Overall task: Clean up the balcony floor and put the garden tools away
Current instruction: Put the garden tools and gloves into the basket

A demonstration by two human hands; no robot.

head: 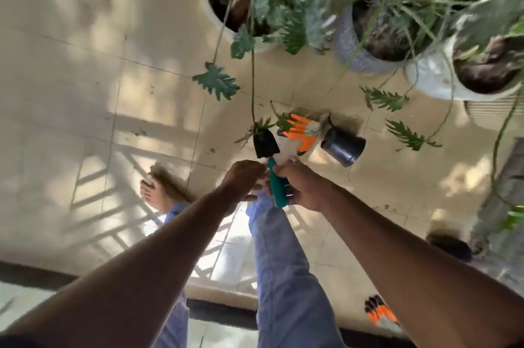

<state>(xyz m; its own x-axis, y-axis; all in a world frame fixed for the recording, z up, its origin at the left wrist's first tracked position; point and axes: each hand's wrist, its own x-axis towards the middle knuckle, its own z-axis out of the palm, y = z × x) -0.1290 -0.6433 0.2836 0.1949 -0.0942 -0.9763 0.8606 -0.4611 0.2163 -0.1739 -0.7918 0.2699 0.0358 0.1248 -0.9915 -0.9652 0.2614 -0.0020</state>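
A small trowel (266, 144) with a black blade and a teal handle points away from me, held above the tiled balcony floor (85, 78). My right hand (304, 187) grips the teal handle. My left hand (243, 177) is curled just left of the handle's upper end; whether it holds anything is hidden. An orange and grey garden glove (303, 132) lies on the floor past the blade, beside a toppled black pot (344, 146). A second orange glove (381, 315) lies near my right forearm.
Three potted plants stand at the back: a white pot (215, 18), a grey pot (351, 49), a pale pot (431, 78). Leaves and stems hang over the floor. Bits of soil dot the tiles. My legs and bare foot (156, 191) are below.
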